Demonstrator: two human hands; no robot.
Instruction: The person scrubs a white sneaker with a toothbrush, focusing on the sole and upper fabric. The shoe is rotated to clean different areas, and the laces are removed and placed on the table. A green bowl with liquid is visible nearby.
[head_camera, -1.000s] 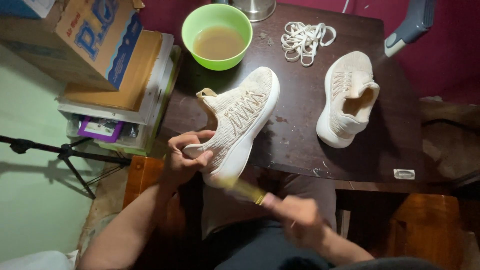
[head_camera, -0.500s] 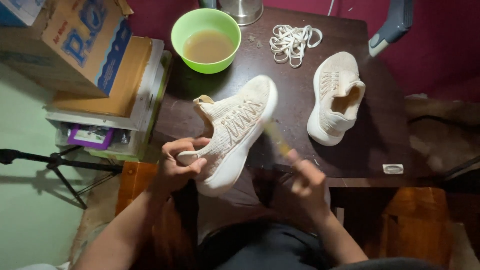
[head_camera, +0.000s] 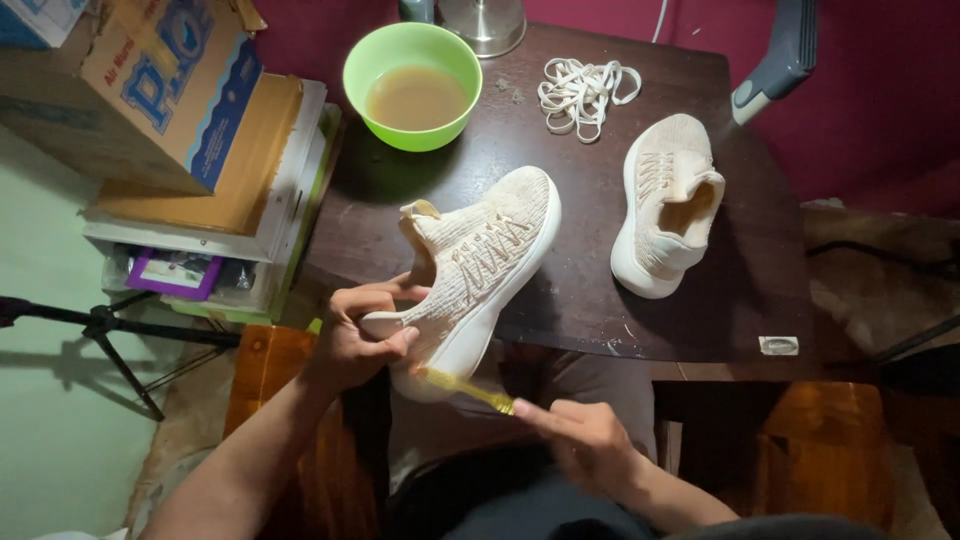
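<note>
Scrubbing step: left hand (head_camera: 350, 345) clasps cream knit sneaker (head_camera: 480, 265) heel; right hand (head_camera: 590, 445) pinches yellow brush (head_camera: 465, 388), apparently on the near sole edge. Next stroke wants a steady shoe.

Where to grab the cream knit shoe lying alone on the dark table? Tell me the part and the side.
Take the cream knit shoe at its open collar, coming from above on the near side: the opening faces up and toward the heel, with bare dark wooden table around it.

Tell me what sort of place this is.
Probably a room in a home, used as a makeshift shoe-cleaning spot: a small dark table against a red wall, cardboard boxes stacked beside it, and a green bowl of murky water near two cream knit shoes.
</note>
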